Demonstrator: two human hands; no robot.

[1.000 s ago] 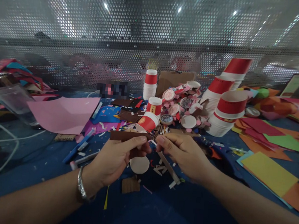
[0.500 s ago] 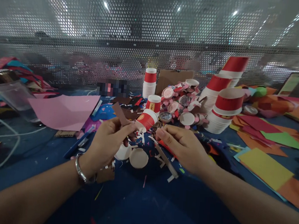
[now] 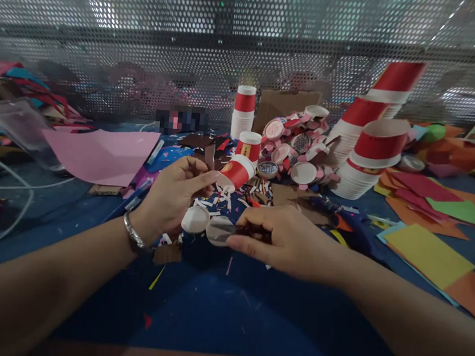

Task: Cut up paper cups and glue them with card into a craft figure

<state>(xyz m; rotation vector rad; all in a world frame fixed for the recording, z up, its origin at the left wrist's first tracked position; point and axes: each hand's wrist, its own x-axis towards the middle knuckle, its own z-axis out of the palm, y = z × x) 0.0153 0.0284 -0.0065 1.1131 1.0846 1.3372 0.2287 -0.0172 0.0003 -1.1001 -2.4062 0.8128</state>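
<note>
Between the thumb and fingers of my left hand [image 3: 182, 187] is a narrow brown strip [image 3: 209, 156], its upper end sticking up. My right hand [image 3: 282, 237] is curled low over the table, thumb opposite the fingers. A greyish blurred shape shows at its fingertips, over a round pale disc [image 3: 214, 232]; I cannot make out what it is. Beside that disc lies a second, whiter disc [image 3: 195, 219]. A red and white paper cup [image 3: 238, 172] lies tipped just beyond my left fingertips, against an upright paper cup [image 3: 249, 146].
A heap of small round pieces with pink tabs [image 3: 288, 143] sits behind my right hand. Stacked paper cups [image 3: 358, 177] stand to its right. Coloured paper sheets [image 3: 426, 255] lie far right, a pink sheet [image 3: 102, 155] left. Scraps litter the blue table [image 3: 217, 315] before a perforated metal screen [image 3: 234, 22].
My right hand has moved down and closer to the pale disc, its fingertips now overlapping it. The brown strip in my left hand stands more upright. The whole view has shifted slightly.
</note>
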